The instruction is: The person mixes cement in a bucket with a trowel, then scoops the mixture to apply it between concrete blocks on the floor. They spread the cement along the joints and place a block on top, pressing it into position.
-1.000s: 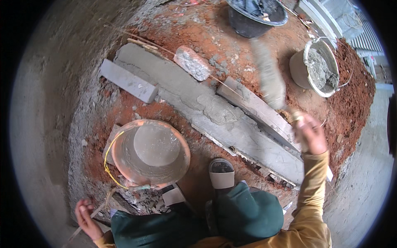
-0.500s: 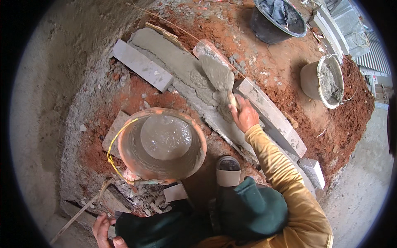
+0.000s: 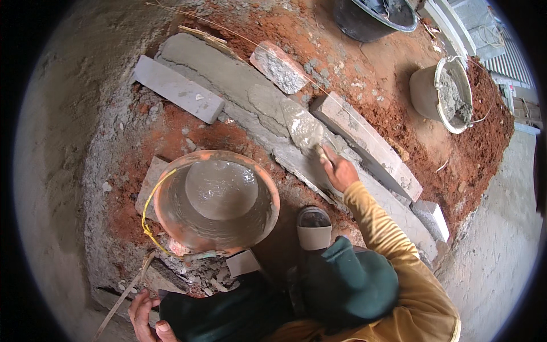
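Observation:
My right hand [image 3: 338, 171] grips the handle of a trowel, its mortar-coated blade [image 3: 302, 125] lying on the wet grey mortar of a long, low block course [image 3: 222, 68]. Pale blocks [image 3: 174, 88] lie along its near left side, and another long block [image 3: 370, 145] along its far side. Below the course sits an orange bucket [image 3: 159, 205] with a yellow cord handle and grey slurry inside. My left hand [image 3: 147, 319] is at the lower left beside my dark green trouser leg, fingers loosely bent and apart, holding nothing.
A black tub [image 3: 364, 28] stands at the top, a pale bucket [image 3: 424, 97] of mortar at the right. A reddish broken piece [image 3: 277, 68] lies by a taut string. A stick [image 3: 122, 305] lies near my left hand, rubble beside it, a rough wall [image 3: 62, 142] at left.
The trowel, blurred over the soil at right a second ago, has come down and left onto the mortar bed. Since half a second ago its blade has moved slightly lower along the bed.

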The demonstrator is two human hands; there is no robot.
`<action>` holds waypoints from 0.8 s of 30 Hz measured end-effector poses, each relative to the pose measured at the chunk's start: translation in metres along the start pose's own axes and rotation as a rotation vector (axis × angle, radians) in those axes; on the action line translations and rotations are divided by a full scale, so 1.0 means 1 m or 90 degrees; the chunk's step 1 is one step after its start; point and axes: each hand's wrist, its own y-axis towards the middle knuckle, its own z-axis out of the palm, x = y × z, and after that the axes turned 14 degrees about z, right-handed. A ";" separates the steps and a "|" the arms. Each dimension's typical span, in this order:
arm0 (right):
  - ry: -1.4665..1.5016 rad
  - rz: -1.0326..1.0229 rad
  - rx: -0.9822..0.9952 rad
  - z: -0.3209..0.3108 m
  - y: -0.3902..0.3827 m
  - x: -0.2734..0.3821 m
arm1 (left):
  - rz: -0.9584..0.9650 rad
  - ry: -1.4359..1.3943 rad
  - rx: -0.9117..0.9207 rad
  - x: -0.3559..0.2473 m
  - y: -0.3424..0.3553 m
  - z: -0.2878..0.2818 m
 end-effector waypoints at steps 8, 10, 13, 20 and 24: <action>0.092 0.007 0.013 -0.017 -0.084 -0.090 | 0.014 0.006 0.018 0.008 0.011 0.007; 0.125 -0.053 -0.006 -0.047 -0.112 -0.089 | 0.025 0.005 0.030 0.004 0.016 0.010; 0.161 -0.038 0.009 -0.112 -0.151 -0.074 | 0.044 0.001 0.037 -0.011 0.024 0.021; 0.100 0.119 -0.369 -0.281 -0.128 -0.105 | 0.031 -0.020 0.080 -0.019 0.046 0.026; -0.180 0.380 -0.423 -0.363 -0.036 -0.163 | 0.027 0.002 0.092 -0.015 0.038 0.026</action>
